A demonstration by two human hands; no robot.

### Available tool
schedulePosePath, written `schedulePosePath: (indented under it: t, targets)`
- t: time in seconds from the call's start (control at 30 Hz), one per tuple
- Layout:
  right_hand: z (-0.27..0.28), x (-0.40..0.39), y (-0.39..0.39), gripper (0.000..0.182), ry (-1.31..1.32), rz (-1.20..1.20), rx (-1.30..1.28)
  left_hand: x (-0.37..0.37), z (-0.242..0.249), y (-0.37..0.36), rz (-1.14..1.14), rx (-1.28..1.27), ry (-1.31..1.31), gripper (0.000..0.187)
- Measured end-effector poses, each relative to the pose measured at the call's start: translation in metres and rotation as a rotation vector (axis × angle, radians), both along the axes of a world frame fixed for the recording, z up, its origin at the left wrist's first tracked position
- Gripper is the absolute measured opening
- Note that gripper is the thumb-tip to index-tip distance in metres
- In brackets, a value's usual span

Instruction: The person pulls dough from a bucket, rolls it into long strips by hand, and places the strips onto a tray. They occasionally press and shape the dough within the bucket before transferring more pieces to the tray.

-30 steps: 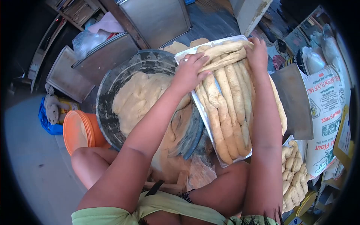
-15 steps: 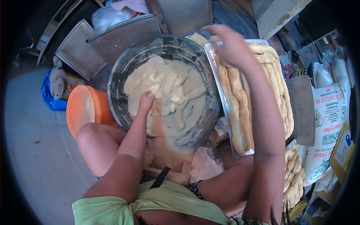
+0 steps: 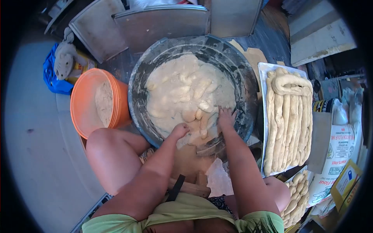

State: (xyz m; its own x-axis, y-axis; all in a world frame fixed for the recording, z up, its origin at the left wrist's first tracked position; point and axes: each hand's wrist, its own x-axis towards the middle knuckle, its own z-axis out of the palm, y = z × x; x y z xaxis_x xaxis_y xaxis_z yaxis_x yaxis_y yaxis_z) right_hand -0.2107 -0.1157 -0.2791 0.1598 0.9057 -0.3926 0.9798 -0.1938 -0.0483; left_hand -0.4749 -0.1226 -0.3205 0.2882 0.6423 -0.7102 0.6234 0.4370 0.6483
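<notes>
A wide dark basin holds floury pale dough in soft, uneven lumps. At the near side of the dough is my left hand, its fingers curled closed; whether anything is inside them is hidden. My right hand lies on the floury right side of the basin, with fingers apart and nothing gripped. Just to its left are smaller dough pieces. Right of the basin, a metal tray bears several long dough strips, with a looped strip across their far end.
An orange bucket with flour-like powder stands left of the basin. Flat metal trays lean behind it. At right is a printed flour sack; more shaped dough lies near my right knee. A cardboard piece sits behind the basin.
My right hand has come from above the tray down into the basin. My left hand has drawn back toward the near rim. The view has shifted, uncovering the tray.
</notes>
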Motion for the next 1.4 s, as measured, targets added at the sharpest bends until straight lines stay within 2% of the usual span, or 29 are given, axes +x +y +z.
schedulePosePath:
  t: [0.07,0.17,0.2,0.27,0.33,0.37,0.43,0.47,0.5,0.53,0.6,0.67,0.7,0.77,0.83,0.87,0.93,0.97,1.0,1.03,1.07,1.13,1.17,1.2,1.23,1.27,1.33,1.37,1.4]
  targets:
    - [0.001,0.002,-0.011,0.034,-0.010,-0.049,-0.133,0.006,0.006,0.009,-0.105,0.211,0.062,0.026]
    - [0.007,0.004,-0.012,0.035,-0.132,0.078,-0.166,0.022,0.036,0.024,-0.166,0.116,0.038,0.036]
    - [0.023,-0.001,-0.008,0.036,-0.033,0.123,-0.247,0.030,0.050,0.027,-0.164,0.117,0.032,0.036]
    - [0.033,-0.001,-0.002,0.038,0.062,0.161,-0.331,0.048,0.076,0.028,-0.228,0.312,-0.231,0.053]
    - [0.042,0.005,0.019,0.031,0.964,-0.260,-0.271,0.073,0.088,0.031,-0.177,0.562,-0.362,0.066]
    - [0.051,0.009,0.027,0.031,0.955,-0.262,-0.269,0.085,0.094,0.033,-0.175,0.564,-0.371,0.066]
    - [0.120,0.000,0.046,0.028,1.240,-0.454,-0.152,0.102,0.114,0.039,0.157,0.459,-0.593,0.064]
    - [0.152,-0.002,0.054,0.029,1.460,-0.656,-0.233,0.101,0.124,0.046,0.151,0.460,-0.599,0.064]
    - [0.180,-0.001,0.057,0.031,1.581,-0.638,-0.169,0.099,0.135,0.054,0.023,0.224,-0.615,0.063]
    - [0.222,-0.007,0.060,0.034,1.595,-0.649,-0.082,0.098,0.142,0.058,-0.106,-0.008,-0.621,0.062]
    - [0.271,-0.001,0.064,0.030,1.759,-0.487,-0.106,0.100,0.136,0.048,-0.135,-0.003,-0.606,0.058]
    - [0.310,0.001,0.062,0.033,1.936,-0.501,0.049,0.098,0.133,0.046,-0.038,0.121,-0.723,0.050]
    - [0.318,0.009,0.062,0.034,2.093,-0.404,0.115,0.096,0.140,0.051,-0.046,0.131,-0.725,0.050]
    - [0.331,0.019,0.059,0.035,2.298,-0.410,0.394,0.085,0.153,0.058,-0.240,0.095,-0.545,0.044]
    - [0.332,0.035,0.057,0.038,2.536,-0.360,0.609,0.061,0.144,0.063,-0.188,0.115,-0.482,0.037]
    - [0.325,0.040,0.053,0.038,2.532,-0.347,0.624,0.051,0.139,0.068,-0.132,0.133,-0.422,0.030]
    - [0.316,0.049,0.042,0.036,2.081,-0.692,0.516,0.042,0.158,0.074,0.258,0.035,-0.490,0.020]
    - [0.303,0.044,0.037,0.034,1.882,-0.714,0.512,0.046,0.170,0.079,0.231,0.040,-0.495,0.020]
    - [0.299,0.035,0.031,0.034,1.686,-0.679,0.433,0.051,0.187,0.083,0.097,0.276,-0.403,0.024]
    - [0.277,0.033,0.031,0.036,1.606,-0.636,0.391,0.056,0.196,0.086,-0.034,0.510,-0.308,0.028]
    - [0.263,0.029,0.033,0.039,1.639,-0.653,0.335,0.061,0.196,0.088,-0.051,0.511,-0.313,0.028]
    - [0.265,0.007,0.025,0.048,1.610,-0.611,0.290,0.065,0.196,0.089,-0.012,0.846,-0.257,0.041]
    - [0.264,0.001,0.025,0.054,1.535,-0.513,0.289,0.067,0.197,0.083,-0.021,0.847,-0.257,0.041]
    - [0.264,-0.003,0.025,0.061,1.457,-0.415,0.287,0.072,0.205,0.074,0.104,0.891,-0.293,0.044]
    - [0.276,-0.010,0.022,0.060,1.374,-0.357,0.227,0.077,0.216,0.068,0.233,0.936,-0.331,0.047]
    - [0.288,-0.016,0.024,0.060,1.375,-0.357,0.233,0.082,0.227,0.064,0.229,0.940,-0.333,0.047]
    - [0.314,-0.027,0.029,0.045,0.985,0.099,0.104,0.089,0.249,0.057,0.172,0.444,-0.813,0.054]
    - [0.325,-0.032,0.032,0.034,0.844,0.069,0.158,0.092,0.237,0.060,0.116,0.442,-0.738,0.049]
    - [0.341,-0.030,0.031,0.034,0.849,0.068,0.158,0.090,0.232,0.057,0.115,0.442,-0.734,0.049]
